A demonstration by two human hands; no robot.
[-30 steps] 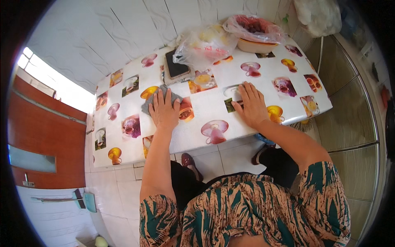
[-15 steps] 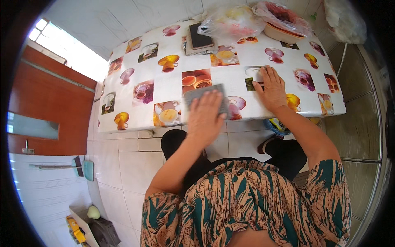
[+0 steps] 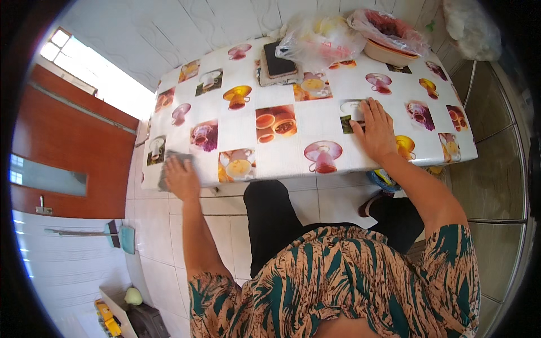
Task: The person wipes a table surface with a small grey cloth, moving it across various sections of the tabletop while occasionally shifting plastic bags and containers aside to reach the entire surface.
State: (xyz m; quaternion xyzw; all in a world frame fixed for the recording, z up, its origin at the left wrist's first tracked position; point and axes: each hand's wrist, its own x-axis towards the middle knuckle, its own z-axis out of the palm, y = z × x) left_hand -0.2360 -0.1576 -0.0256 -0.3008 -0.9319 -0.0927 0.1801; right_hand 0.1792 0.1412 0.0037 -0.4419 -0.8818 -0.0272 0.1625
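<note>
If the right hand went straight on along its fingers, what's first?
Right hand would likely meet the clear plastic bag first, at its right side; the tan basin sits close to that line, so not certain.

Gray cloth [image 3: 192,161] blurred, pt. hidden under L grip [image 3: 182,177], bag [image 3: 322,43] contents unclear

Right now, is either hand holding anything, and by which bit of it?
Nothing looks gripped: the left hand lies spread over the middle of the grey cloth, and the right hand rests flat on the patterned tablecloth.

A bag [image 3: 322,45] sits between phone [image 3: 281,59] and basin [image 3: 390,53] (on the table [image 3: 234,128]).
</note>
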